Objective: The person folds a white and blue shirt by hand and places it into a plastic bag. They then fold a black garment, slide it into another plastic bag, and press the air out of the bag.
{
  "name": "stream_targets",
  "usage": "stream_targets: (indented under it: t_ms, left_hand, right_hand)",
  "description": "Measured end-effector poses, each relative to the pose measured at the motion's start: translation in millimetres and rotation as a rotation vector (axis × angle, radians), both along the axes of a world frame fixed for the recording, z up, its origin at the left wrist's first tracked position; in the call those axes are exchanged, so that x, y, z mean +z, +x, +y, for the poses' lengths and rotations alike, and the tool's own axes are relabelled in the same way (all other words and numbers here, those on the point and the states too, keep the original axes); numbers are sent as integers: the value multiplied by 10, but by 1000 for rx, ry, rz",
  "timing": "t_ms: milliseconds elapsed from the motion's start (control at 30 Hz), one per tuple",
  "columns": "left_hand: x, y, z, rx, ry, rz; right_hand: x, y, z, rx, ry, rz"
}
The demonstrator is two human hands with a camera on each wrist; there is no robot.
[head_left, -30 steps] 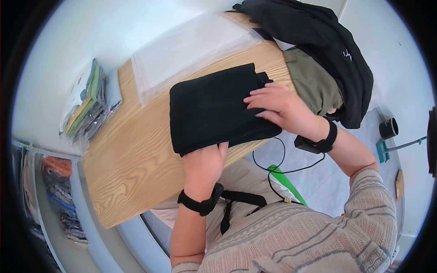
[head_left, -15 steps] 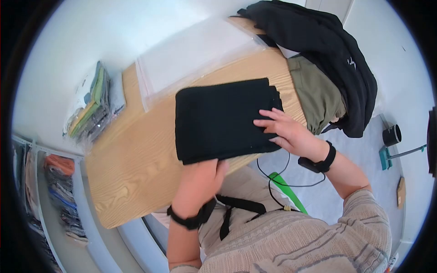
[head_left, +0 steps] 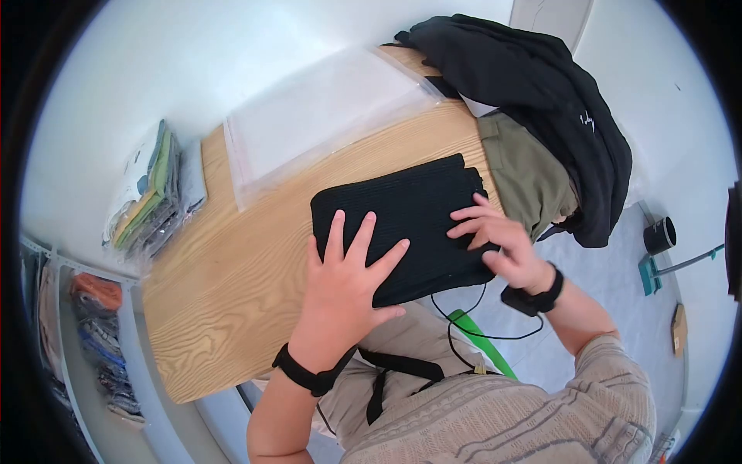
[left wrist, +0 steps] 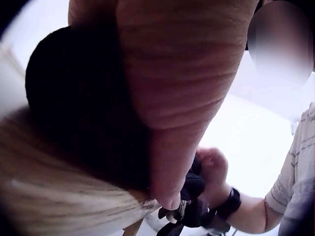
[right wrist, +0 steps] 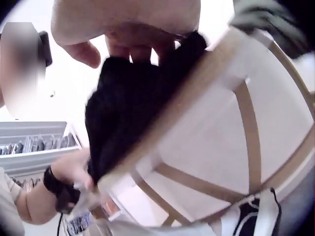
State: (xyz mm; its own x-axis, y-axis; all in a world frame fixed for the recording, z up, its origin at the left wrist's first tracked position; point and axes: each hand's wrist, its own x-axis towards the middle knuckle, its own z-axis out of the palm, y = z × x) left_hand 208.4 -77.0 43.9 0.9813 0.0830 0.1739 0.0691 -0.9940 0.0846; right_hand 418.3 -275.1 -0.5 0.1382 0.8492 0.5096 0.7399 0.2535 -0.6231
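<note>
A folded black garment (head_left: 410, 209) lies near the front edge of the wooden table (head_left: 224, 286). The left hand (head_left: 340, 294) rests spread on its left part, fingers apart and thumb toward the near edge. On the right part, the right hand (head_left: 498, 240) touches the cloth with slightly bent fingers. In the left wrist view the left hand (left wrist: 172, 88) is close up beside the dark cloth (left wrist: 83, 108). The right wrist view has the right hand (right wrist: 128, 29) over the end of the black cloth (right wrist: 133, 93), its fingertips partly hidden behind it.
Clear plastic bags (head_left: 325, 108) lie at the table's back. Packed garments (head_left: 151, 193) stand at the left. A black hoodie (head_left: 533, 93) and olive clothing (head_left: 525, 170) lie at the right. A shelf (head_left: 100, 348) holds bagged items; a black cable (head_left: 495, 336) hangs below the table edge.
The left hand has come out from under the garment's near edge and moved up onto its top, fingers spread. The garment has shifted slightly right; the right hand stays at its right side.
</note>
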Motion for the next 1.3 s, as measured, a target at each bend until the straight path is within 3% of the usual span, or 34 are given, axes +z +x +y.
stream_targets:
  t_ms: [67, 167, 233, 267, 333, 400, 533, 600, 667, 767, 900, 933, 1000, 1133, 1300]
  left_hand:
    - [16, -2, -13, 16, 28, 19]
    - [27, -1, -65, -2, 89, 24]
    - [31, 15, -111, 30, 105, 40]
    - [28, 11, -135, 23, 106, 37]
    - [8, -17, -172, 47, 96, 57]
    - [-64, -61, -231, 68, 126, 34]
    - [-174, -126, -295, 88, 188, -62]
    - [-159, -139, -295, 97, 161, -63]
    - [-166, -149, -313, 126, 123, -63]
    - [-176, -100, -325, 138, 77, -86]
    - [-108, -107, -291, 65, 29, -42]
    - [7, -158, -221, -7, -75, 26]
    - [238, -261, 98, -118, -521, 45]
    - [509, -276, 921, 195, -639, -70]
    - [-224, 34, 1988, 363, -197, -107]
  right_hand:
    - [288, 176, -7, 58, -24, 26]
    - [635, 145, 209, -88, -101, -87]
    - [658, 184, 342, -124, -204, -650]
    - [558, 234, 350, -131, -206, -652]
    - [252, 349, 420, -5, -417, -418]
    - [178, 371, 387, 26, -366, -459]
    - [168, 190, 193, -27, -314, -406]
    - [261, 60, 27, -288, -346, -456]
    - [456, -208, -117, -239, -229, -465]
    - [469, -652, -104, -107, -248, -482]
    - [240, -792, 151, -236, -279, -466]
    - [206, -769, 211, -304, -275, -455]
    - [201, -754, 269, -275, -214, -443]
    - [222, -812, 272, -277, -263, -529]
    - [98, -889, 274, -405, -208, -491]
